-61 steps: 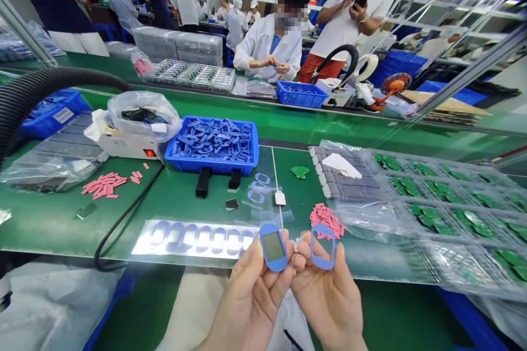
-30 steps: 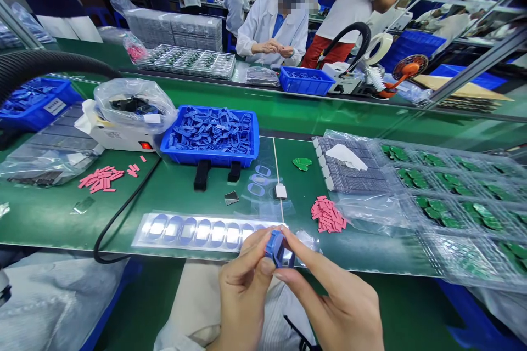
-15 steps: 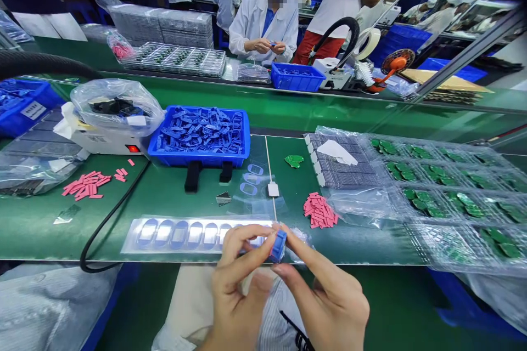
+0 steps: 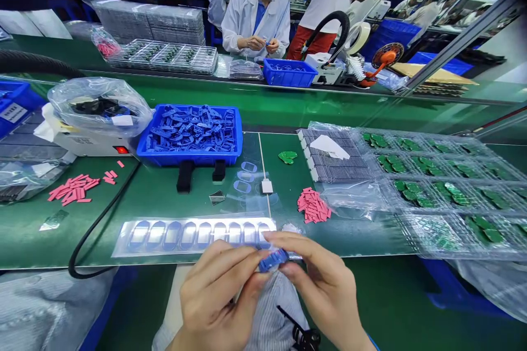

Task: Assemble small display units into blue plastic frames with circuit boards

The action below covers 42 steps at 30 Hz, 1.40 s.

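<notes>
Okay, I'm watching the left hand (image 4: 218,290) and the right hand (image 4: 321,279) pressing together on a small blue frame (image 4: 272,260), pinching it edge-on between their fingertips at the lower middle of the view. It's sitting just off the front edge of the green belt (image 4: 37,236). A clear strip (image 4: 193,234) of oval pieces is lying on the belt just beyond the left hand, with pink pads (image 4: 313,205) to the right of it. A blue crate (image 4: 189,158) full of frames is sitting above center, and a co-worker (image 4: 255,24) in a white coat is working across the belt.
</notes>
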Tool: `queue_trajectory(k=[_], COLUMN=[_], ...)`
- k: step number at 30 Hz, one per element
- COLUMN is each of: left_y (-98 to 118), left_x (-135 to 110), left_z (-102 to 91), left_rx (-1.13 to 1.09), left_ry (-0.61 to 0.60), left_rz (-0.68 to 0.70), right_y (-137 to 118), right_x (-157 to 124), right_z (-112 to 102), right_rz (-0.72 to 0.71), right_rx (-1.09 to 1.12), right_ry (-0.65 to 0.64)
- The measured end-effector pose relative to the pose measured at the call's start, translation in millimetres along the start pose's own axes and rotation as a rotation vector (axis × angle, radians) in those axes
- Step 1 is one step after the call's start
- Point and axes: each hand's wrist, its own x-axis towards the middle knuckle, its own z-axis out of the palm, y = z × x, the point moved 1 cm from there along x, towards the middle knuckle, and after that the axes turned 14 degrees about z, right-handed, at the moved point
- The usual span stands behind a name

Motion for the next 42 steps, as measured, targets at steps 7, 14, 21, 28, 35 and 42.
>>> queue_trajectory(k=[7,14,21,28,35,42], left_y=[1.7,2.3,-5.4,-7.6,-0.6,-1.3], left_x=[5.8,15.1,6.9,0.0,-4.9,-8.5], left_z=[-4.3,-1.2,-1.1,-1.7,3.0,5.4], left_rx=[-0.018,-0.058,-0.111,-0.096,-0.11,-0.134], left_ry=[-0.099,-0.086,-0.094,-0.139,-0.006,0.029], left_rz=[-0.021,-0.014,-0.039,-0.072,-0.142,-0.278], right_y=[-0.8,0.5,1.1,0.5,0.1,2.4], right_x=[4.1,0.4,4.8,5.2,-4.8,-0.1], right_z=[-7.0,-6.0,-6.9,-4.5,5.6,-5.4], right_rz=[0.039,-0.048,-0.11,-0.094,0.134,0.196], right_rx=[0.121,-0.009,-0.113,-0.19,-0.043,0.099], right_ry=[-0.081,-0.116,-0.109,-0.019,0.266,0.055])
